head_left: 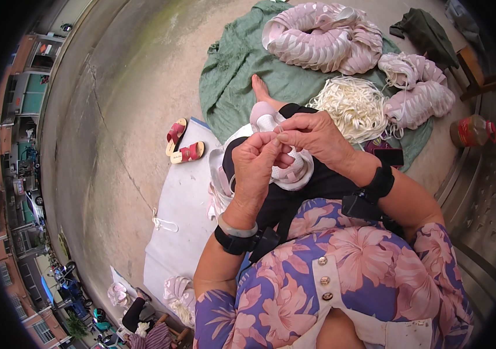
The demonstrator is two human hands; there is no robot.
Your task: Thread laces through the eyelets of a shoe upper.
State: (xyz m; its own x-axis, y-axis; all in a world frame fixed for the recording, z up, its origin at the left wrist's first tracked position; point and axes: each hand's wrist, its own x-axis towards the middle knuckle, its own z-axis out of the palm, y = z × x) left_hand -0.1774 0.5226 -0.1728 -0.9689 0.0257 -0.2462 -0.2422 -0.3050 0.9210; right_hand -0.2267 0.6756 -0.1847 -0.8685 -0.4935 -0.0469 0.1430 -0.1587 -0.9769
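Note:
My left hand (255, 168) and my right hand (318, 138) meet over my lap, their thumbs and fingertips pinched together. Whatever they pinch is too small to make out. Just beneath them a white and pale pink shoe upper (265, 121) rests on my dark trousers, partly covered by my fingers. More white and pink uppers (218, 168) lie against my left leg. To the right of my hands is a loose heap of cream-white shoelaces (350, 107) on a green cloth (225, 72).
A ring of nested shoe uppers (323, 38) lies beyond, with smaller bundles (416, 96) at right. Nearby are a phone (389, 156) and a capped plastic container (472, 131). Red sandals (187, 152) sit left, beside a pale sheet (172, 232). Another person (149, 337) sits at lower left.

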